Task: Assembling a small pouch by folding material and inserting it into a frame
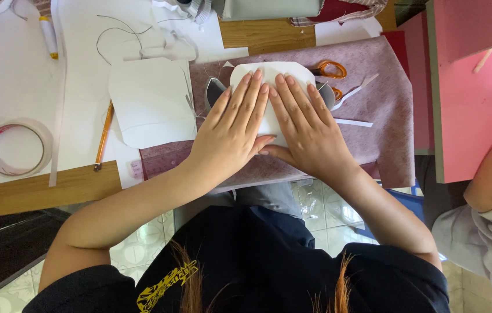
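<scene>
Fingers [252,93] of 2 hands flat, pressing white paper template [269,72], mauve fabric [373,110] beneath

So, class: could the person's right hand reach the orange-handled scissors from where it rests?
Probably yes. The right hand lies flat on the white paper shape, and the scissors lie just beyond its fingertips on the mauve fabric, nothing between.

The person wears a black short-sleeved top with a yellow printed design on the chest, partly cut off by the frame's lower edge, so its shape is hard to make out. Both forearms are bare. Reddish-orange strands of hair hang over the front of the top. Grey trousers, it seems, cover the lap.
</scene>
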